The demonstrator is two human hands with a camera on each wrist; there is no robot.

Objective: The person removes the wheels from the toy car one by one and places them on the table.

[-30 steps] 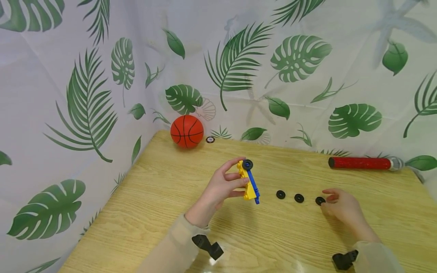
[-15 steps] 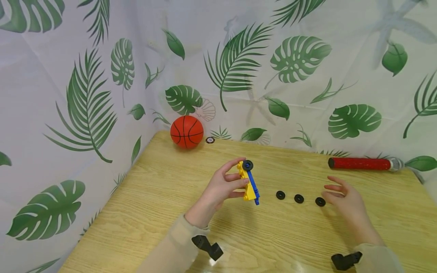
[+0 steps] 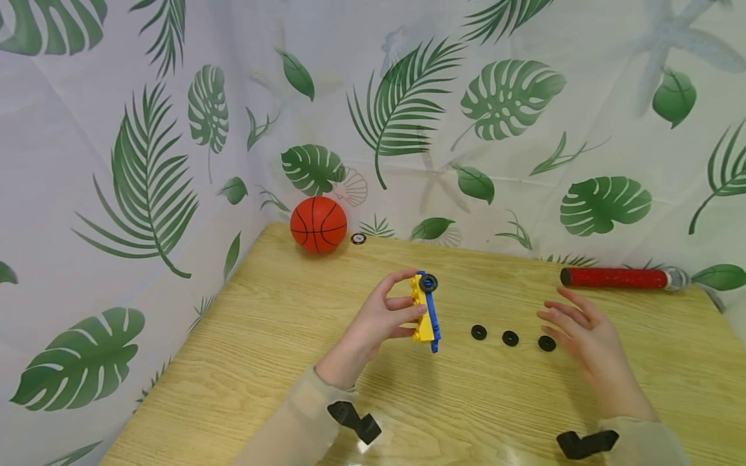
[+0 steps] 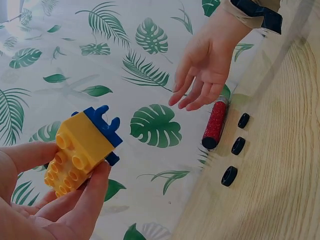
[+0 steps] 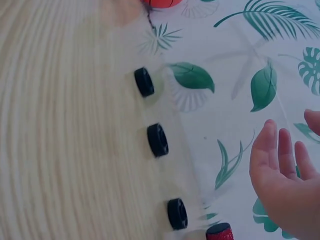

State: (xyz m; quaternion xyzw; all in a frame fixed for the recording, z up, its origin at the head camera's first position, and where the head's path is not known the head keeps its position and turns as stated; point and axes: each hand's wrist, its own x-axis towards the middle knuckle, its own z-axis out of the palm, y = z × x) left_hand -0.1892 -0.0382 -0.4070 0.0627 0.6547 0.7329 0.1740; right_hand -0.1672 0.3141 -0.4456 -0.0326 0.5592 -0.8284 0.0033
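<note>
My left hand (image 3: 379,320) holds a yellow-and-blue toy block car (image 3: 427,317) above the table, thumb on one side and fingers on the other. A black wheel (image 3: 428,283) shows at the car's upper end. In the left wrist view, yellow studs (image 4: 67,167) face the camera. Three small black toy tires lie in a row on the wood: a left tire (image 3: 479,332), a middle tire (image 3: 510,338) and a right tire (image 3: 546,343). Just above the right tire hovers my right hand (image 3: 588,336), fingers loosely bent and holding nothing.
An orange toy basketball (image 3: 318,224) sits in the back left corner beside a small round black-and-white disc (image 3: 358,239). Toward the back right lies a red microphone (image 3: 623,279). Leaf-printed white cloth (image 3: 519,162) borders the wooden table (image 3: 262,343) at the back and left.
My right hand has drawn away from the right tire and risen, its fingers spreading apart. That tire stays in place. The toy car has tilted slightly in my left hand.
</note>
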